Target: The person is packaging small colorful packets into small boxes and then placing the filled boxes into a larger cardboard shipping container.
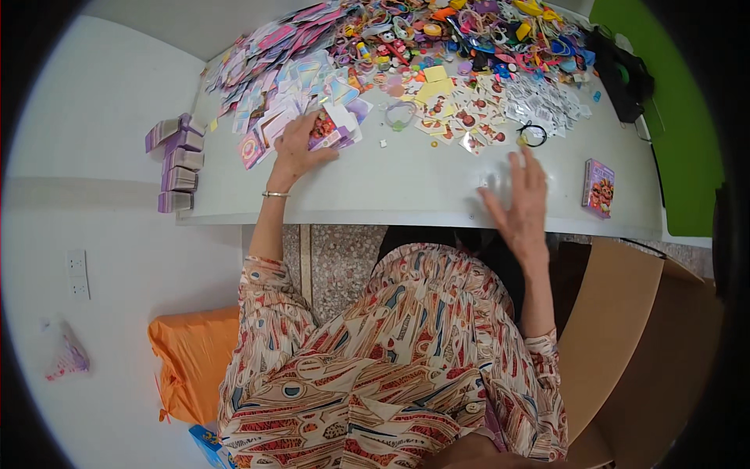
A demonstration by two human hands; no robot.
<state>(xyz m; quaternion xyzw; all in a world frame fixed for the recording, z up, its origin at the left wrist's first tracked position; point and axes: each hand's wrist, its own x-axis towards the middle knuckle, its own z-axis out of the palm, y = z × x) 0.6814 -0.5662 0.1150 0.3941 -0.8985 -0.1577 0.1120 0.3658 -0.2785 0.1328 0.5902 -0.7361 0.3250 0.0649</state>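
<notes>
Left hand (301, 148) grasping card packet (326, 129); right hand (519, 207) released (fingers spread) near table edge (406, 217)

I see a small packing workroom: white table (422, 191) heaped with cards (289, 74) and trinkets (469, 31), stacked packs (178, 160), cardboard box (625, 328) beside it.

We see a smooth, faintly glossy white table (422, 191) across the upper frame. The cards (273, 86) at upper left look like glossy paper, some with a shimmering foil sheen. The toys (469, 27) at top centre look like shiny coloured plastic. The box (599, 187) at right is printed cardboard; the carton (625, 328) at lower right is matt brown cardboard. The bangle (275, 194) looks metallic. Our sleeves (262, 313) are patterned matt cloth. The bag (191, 356) at lower left is soft orange fabric.
</notes>
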